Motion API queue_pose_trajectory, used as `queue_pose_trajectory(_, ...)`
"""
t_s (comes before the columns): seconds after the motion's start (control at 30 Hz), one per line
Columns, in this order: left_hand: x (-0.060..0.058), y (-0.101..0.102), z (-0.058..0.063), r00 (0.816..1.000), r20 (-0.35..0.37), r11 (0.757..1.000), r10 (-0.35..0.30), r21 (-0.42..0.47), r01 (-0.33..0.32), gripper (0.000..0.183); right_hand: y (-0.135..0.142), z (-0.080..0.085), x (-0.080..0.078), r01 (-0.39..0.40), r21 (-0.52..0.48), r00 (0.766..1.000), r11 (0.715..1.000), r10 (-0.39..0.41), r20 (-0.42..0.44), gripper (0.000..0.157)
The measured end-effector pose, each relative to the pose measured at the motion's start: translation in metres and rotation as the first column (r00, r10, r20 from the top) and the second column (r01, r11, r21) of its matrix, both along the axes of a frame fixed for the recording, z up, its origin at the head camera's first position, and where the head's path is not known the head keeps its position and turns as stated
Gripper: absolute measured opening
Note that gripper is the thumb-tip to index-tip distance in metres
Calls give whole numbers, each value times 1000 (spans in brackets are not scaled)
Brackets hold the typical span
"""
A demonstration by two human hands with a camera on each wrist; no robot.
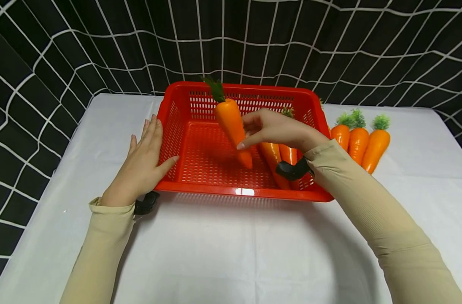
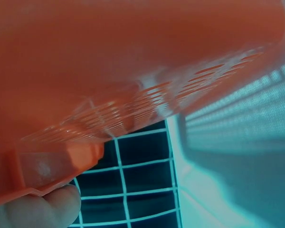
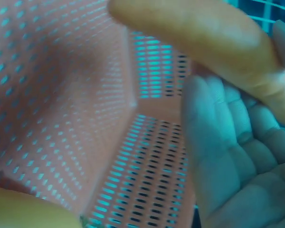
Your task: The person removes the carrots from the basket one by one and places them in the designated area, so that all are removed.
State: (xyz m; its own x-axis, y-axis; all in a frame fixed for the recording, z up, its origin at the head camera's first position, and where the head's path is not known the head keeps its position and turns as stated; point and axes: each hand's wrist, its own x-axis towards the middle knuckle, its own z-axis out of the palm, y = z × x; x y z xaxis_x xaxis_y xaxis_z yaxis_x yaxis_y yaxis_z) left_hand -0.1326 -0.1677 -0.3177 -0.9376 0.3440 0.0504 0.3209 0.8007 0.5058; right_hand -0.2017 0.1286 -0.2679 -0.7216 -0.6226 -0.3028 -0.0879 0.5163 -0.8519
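While the right hand (image 1: 272,126) pinches a carrot (image 1: 232,122), straight left fingers (image 1: 155,138) touch the basket (image 1: 208,187) at nine o'clock; gridded cloth (image 1: 212,25) backs the table (image 1: 215,245).

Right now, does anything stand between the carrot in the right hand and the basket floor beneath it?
Nothing visible does. The right hand holds the carrot above the floor of the red basket; the other carrots inside lie to its right, partly hidden under that hand.

The carrot (image 1: 231,120) between the right fingers (image 1: 258,114) appears smooth, glossy plastic. The basket (image 1: 200,188) touching the left fingers (image 1: 155,131) is shiny, perforated plastic; the covering (image 1: 215,245) beneath looks like matt, lightly creased cloth.
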Motion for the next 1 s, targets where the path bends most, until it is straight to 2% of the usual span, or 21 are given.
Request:
queue_pose_trajectory(0.13, 0, -1, -1, 1000, -3, 1000, -1, 3, 1, 81, 10, 9, 9, 73, -26, 997, 997, -73, -23, 35)
queue_pose_trajectory(0.33, 0, -1, -1, 1000, 0, 1000, -4, 12, 4, 80, 24, 23, 29, 151, -100, 981, 983, -161, -104, 34)
queue_pose_trajectory(0.57, -1, -1, 3, 1000, 4, 1000, -9, 10, 9, 80, 41, 24, 54, 244, -174, 947, 954, -273, -169, 35)
queue_pose_trajectory(0.77, -1, -2, 3, 1000, 15, 1000, 1, 20, -2, 81, 50, 20, 68, 301, -259, 928, 918, -345, -144, 34)
queue_pose_trajectory(1.0, 1, -1, 0, 1000, 20, 999, 6, 34, -6, 82, 58, 15, 78, 315, -369, 919, 874, -378, -113, 27)
